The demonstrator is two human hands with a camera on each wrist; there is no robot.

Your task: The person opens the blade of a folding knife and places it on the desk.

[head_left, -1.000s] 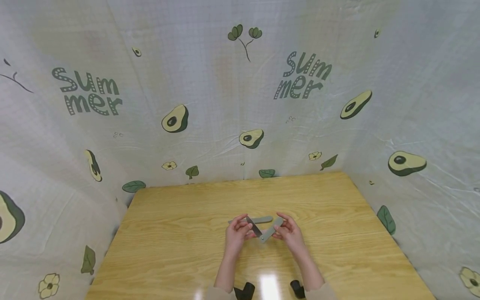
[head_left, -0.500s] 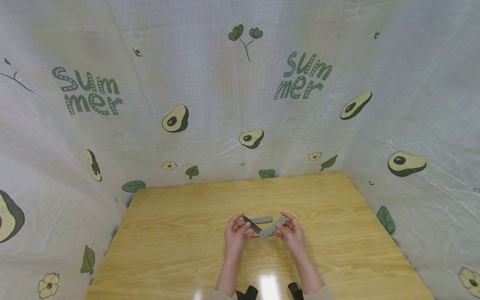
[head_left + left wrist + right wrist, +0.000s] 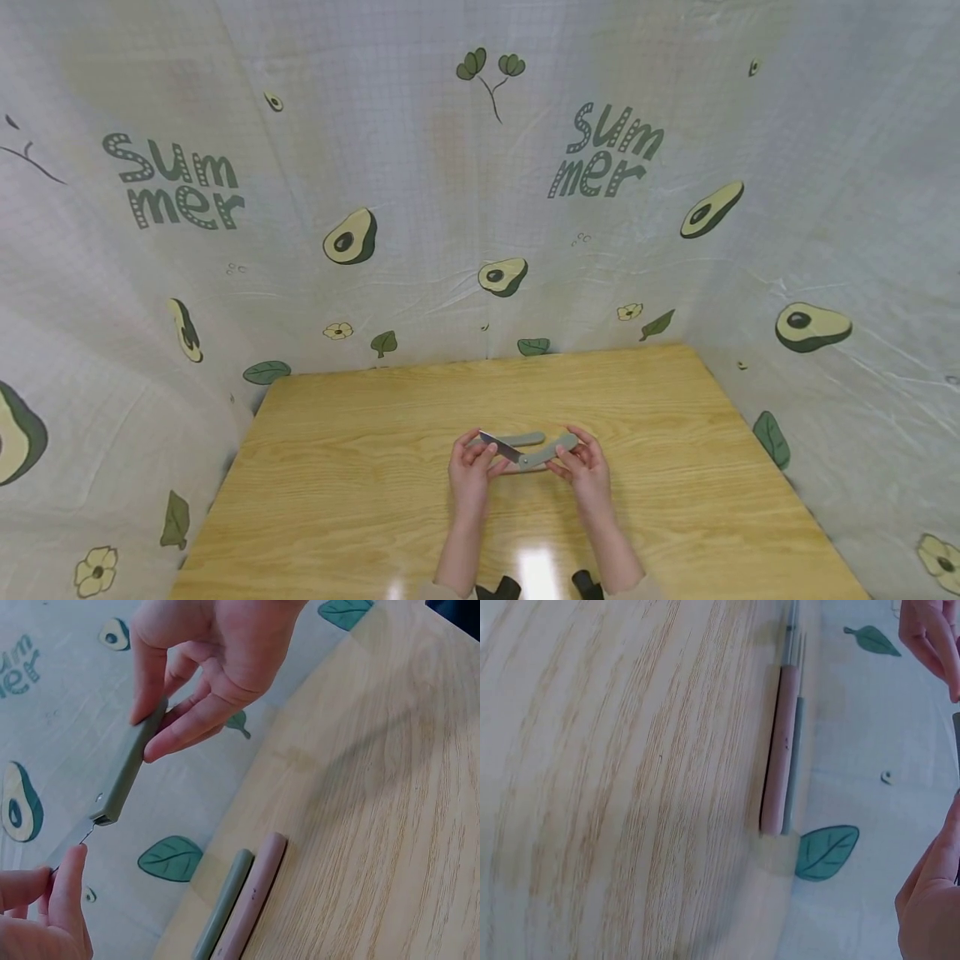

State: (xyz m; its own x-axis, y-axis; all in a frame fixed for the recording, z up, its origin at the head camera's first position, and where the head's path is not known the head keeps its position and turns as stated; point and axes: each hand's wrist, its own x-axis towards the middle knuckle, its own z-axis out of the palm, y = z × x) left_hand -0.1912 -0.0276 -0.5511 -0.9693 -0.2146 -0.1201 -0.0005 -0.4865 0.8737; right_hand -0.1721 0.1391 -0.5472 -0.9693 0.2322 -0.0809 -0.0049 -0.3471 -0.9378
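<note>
Held up over the table is a folding knife (image 3: 543, 454) with a grey-green handle, its blade swung partway out at a wide angle. My left hand (image 3: 469, 467) pinches the blade (image 3: 501, 447) near its tip between thumb and fingers. My right hand (image 3: 588, 471) grips the far end of the handle, thumb on its face. In the left wrist view, the blade emerges from a slot at the end of the handle (image 3: 127, 769). The right wrist view catches only a sliver of the knife at its edge, between both hands.
Behind the hands, a pink-handled utensil (image 3: 780, 750) and a green-handled utensil (image 3: 795, 765) lie side by side on the wooden table (image 3: 337, 467), with metal ends. A printed cloth (image 3: 420, 167) walls the table at the back and sides.
The angle between blade and handle has widened. The blade tip has tilted left and the handle has swung down flatter to the right, with both hands keeping their hold.
</note>
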